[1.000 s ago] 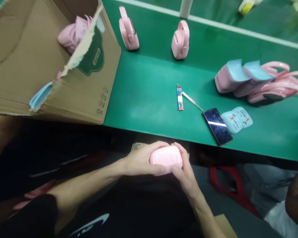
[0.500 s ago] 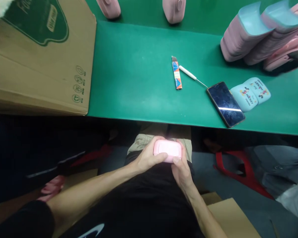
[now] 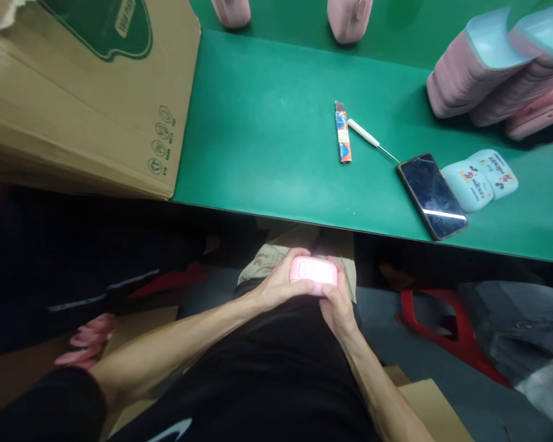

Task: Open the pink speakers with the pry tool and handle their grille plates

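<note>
Both my hands hold a small rounded pink plastic case (image 3: 313,272) over my lap, below the table edge. My left hand (image 3: 281,286) wraps its left end, and my right hand (image 3: 337,310) grips its right end and underside. On the green worktable (image 3: 267,123) lie a utility knife with an orange-and-blue body (image 3: 343,138), a white-handled pick (image 3: 364,133) and a dark smartphone (image 3: 432,196). Beyond them are two light blue printed pieces (image 3: 480,180) and a stack of pink pieces with blue inner faces (image 3: 477,77).
A large cardboard box (image 3: 83,104) covers the table's left side. Two pink items (image 3: 349,19) stand along the far edge. A red stool (image 3: 451,337) and flat cardboard (image 3: 424,411) are on the floor at right. Pink material (image 3: 87,341) lies low at left.
The view has tilted downward and shifted, so the far table items slid up and out of frame. The pink case sits a little lower in both my hands, still held.
</note>
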Tool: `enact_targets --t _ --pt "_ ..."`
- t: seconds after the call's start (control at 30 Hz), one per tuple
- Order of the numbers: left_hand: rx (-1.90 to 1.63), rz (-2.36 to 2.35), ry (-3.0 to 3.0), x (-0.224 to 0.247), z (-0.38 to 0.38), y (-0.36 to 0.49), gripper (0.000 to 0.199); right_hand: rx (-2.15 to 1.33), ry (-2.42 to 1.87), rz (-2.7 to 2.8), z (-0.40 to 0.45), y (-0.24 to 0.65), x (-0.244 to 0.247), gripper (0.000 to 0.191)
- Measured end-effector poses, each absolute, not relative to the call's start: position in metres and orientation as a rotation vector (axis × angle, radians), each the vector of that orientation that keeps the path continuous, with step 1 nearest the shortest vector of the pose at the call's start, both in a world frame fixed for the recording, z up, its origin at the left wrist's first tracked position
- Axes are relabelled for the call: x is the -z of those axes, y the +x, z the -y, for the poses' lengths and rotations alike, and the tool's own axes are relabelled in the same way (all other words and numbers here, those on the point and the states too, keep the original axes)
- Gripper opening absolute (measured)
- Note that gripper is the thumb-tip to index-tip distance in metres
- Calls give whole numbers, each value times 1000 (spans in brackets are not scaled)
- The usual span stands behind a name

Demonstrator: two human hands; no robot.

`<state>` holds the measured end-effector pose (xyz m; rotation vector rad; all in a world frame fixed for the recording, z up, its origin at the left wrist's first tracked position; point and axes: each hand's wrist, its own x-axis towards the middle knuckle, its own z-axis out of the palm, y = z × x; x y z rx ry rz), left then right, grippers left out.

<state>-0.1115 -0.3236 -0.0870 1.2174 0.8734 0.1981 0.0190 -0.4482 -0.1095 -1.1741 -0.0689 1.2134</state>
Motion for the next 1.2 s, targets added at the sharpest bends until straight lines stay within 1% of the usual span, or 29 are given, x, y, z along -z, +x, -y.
enact_targets --t 0.43,0.53,0.7,0.87,1.07,1.2 --pt "-211 -894 1358 102 322 -107 68 -1236 -1214 33 444 19 119 78" --pt "-196 -913 1371 103 322 -107 68 -1277 -1175 30 445 19 115 79" --pt "-162 -946 1352 104 324 -106 68 -1303 -1163 14 445 19 111 87" --pt "-147 -967 1390 104 323 -105 72 -1256 -1203 90 445 19 120 86" --pt "-67 -780 1305 104 311 -118 83 -1282 -1250 206 450 23 129 87" --pt "-69 -705 1257 103 305 -122 80 -1304 -1295 318 452 24 133 88"
